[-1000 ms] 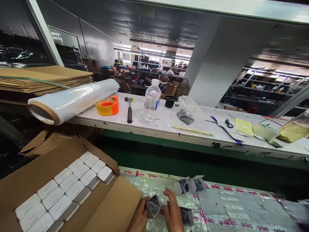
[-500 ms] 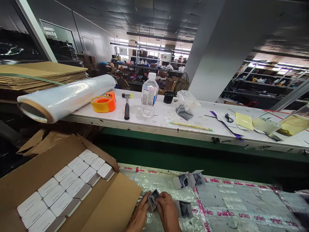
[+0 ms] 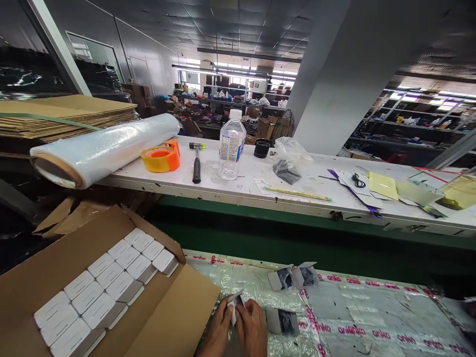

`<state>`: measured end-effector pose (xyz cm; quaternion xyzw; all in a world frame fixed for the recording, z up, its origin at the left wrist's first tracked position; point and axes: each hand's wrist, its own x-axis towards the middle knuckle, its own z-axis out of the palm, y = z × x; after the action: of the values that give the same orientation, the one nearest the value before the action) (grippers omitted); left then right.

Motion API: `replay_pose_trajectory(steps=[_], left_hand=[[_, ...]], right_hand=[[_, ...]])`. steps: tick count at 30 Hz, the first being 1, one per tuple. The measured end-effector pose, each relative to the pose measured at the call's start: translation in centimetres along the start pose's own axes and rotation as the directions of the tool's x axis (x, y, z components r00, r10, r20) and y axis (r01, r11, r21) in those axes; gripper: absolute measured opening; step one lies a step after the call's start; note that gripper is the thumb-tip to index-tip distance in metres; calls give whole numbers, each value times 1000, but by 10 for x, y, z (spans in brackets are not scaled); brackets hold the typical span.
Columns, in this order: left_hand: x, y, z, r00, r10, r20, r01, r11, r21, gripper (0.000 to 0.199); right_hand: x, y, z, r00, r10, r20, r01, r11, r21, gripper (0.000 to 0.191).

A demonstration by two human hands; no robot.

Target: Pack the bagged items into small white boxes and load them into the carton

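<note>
Since the earlier frame, both hands drew closer: left hand (image 3: 219, 325) and right hand (image 3: 253, 327) pinched a small box (image 3: 234, 302) between them, steadying its flap above the counter (image 3: 364, 317).

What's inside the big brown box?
The cardboard box holds rows of small white boxes, packed side by side. Only their tops show; what is inside them, or underneath, is hidden.

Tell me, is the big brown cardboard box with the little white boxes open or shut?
Open. The big brown cardboard box has its flaps spread outward, and rows of little white boxes show inside.
</note>
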<state>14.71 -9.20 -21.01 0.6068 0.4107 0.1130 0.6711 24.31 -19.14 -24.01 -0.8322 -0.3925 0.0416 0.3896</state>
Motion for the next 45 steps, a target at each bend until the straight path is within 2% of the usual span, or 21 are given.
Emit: replay_pose_trajectory(steps=[2, 4, 6, 8, 10, 13, 16, 23, 28, 30, 33, 36, 39, 42, 45], left_hand=[[5, -1, 4, 998, 27, -61, -26, 999, 20, 64], [8, -1, 6, 996, 47, -81, -43, 998, 40, 58], [10, -1, 6, 995, 52, -83, -48, 998, 46, 56], [11, 0, 5, 996, 49, -72, -46, 998, 41, 55], [12, 1, 3, 998, 48, -51, -47, 998, 30, 53], [14, 2, 0, 999, 45, -24, -45, 999, 7, 52], [15, 3, 0, 999, 44, -4, -44, 999, -16, 54], [17, -9, -11, 998, -2, 60, 6, 998, -63, 61], [18, -22, -23, 981, 6, 196, 8, 997, -72, 73], [18, -24, -23, 974, 21, 227, -1, 996, -86, 76], [16, -19, -18, 976, 57, 209, -36, 994, -101, 78], [13, -10, -11, 986, 66, 154, -45, 989, -140, 68], [12, -3, -6, 991, 72, 111, -51, 981, -186, 54], [14, 0, -3, 994, 75, 74, -59, 978, -200, 39], [13, 2, -2, 997, 70, 42, -61, 980, -190, 25]], right_hand=[[-11, 6, 2, 1000, -4, -30, 6, 998, 65, 44], [-18, 11, -1, 997, 69, -28, -62, 979, 196, 49], [-17, 16, -6, 978, 200, 54, -206, 922, 328, 51], [-9, 19, -12, 935, 321, 149, -354, 832, 428, 56], [3, 21, -16, 892, 391, 229, -452, 730, 513, 63], [19, 26, -17, 846, 404, 349, -532, 589, 608, 78], [28, 31, -15, 820, 369, 437, -572, 535, 622, 83], [39, 27, -21, 816, 246, 523, -532, 671, 516, 46], [47, 23, -21, 812, 214, 544, -530, 660, 533, 33], [48, 20, -19, 828, 180, 531, -504, 654, 563, 26], [46, 17, -15, 868, 142, 476, -440, 665, 603, 21], [43, 16, -11, 918, 113, 379, -342, 709, 617, 19], [40, 16, -13, 947, 64, 314, -249, 764, 596, 19], [35, 17, -19, 956, -20, 292, -128, 869, 478, 30], [23, 25, -26, 942, -43, 332, -65, 950, 307, 42]])
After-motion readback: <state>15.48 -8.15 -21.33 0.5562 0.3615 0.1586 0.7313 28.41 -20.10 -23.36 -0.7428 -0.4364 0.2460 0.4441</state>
